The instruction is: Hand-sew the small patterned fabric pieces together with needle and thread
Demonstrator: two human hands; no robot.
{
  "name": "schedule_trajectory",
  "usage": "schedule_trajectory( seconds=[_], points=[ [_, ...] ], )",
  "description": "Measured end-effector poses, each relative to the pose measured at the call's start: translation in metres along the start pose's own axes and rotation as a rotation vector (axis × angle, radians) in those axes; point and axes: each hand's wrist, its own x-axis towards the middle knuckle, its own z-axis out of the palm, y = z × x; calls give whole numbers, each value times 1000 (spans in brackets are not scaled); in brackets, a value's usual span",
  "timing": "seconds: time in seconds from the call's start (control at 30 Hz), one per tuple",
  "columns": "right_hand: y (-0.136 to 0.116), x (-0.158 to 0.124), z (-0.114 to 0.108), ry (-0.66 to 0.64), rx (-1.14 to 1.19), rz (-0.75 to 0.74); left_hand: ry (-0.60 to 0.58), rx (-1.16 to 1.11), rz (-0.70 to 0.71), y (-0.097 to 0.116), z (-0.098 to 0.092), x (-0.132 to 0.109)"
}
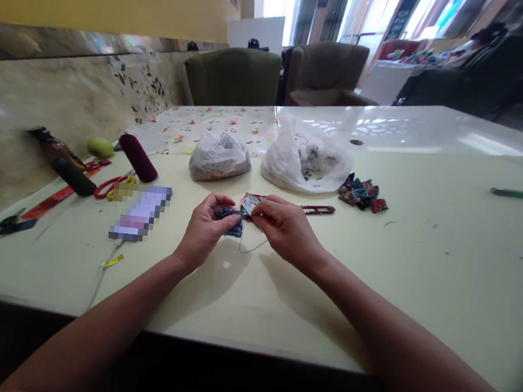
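Both hands meet over the middle of the tabletop [377,252], with the cloth [252,202] between them. The left hand [206,227] has thumb and fingers clamped on its darker blue part. The right hand [286,223] has fingers pinched together at the brighter, many-coloured part; whether they also grip a needle I cannot tell. A thin thread [252,250] loops below the cloth toward the right hand.

Just beyond the right hand lie dark red snips [320,210]. Behind the hands sit two white plastic bags, a smaller closed-looking one [221,159] and a larger open one [305,163] with white stuff [315,150] inside. A pile of patterned pieces [361,193] touches or nearly touches the larger bag's right side. A green pen-like thing [517,194] lies well apart, far right.

On the left are a phone [140,213] with its cable [99,279], red-handled scissors [106,188], a maroon spool [138,158], a dark spool [73,177], a green apple [100,148] and a brown bottle [58,148] lying near the wall. Beyond the far edge stand a green chair [231,77] and a brown one [328,72].
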Motion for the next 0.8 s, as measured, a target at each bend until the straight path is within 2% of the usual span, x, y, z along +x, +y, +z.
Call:
schedule_trajectory(
  seconds=[0.5, 0.8],
  points=[
    [0, 0, -1, -30, 3, 18, 4, 80, 52, 7, 3, -4],
    [2, 1, 1, -18, 56, 41, -21, -73, -57, 5, 3, -2]
  ],
)
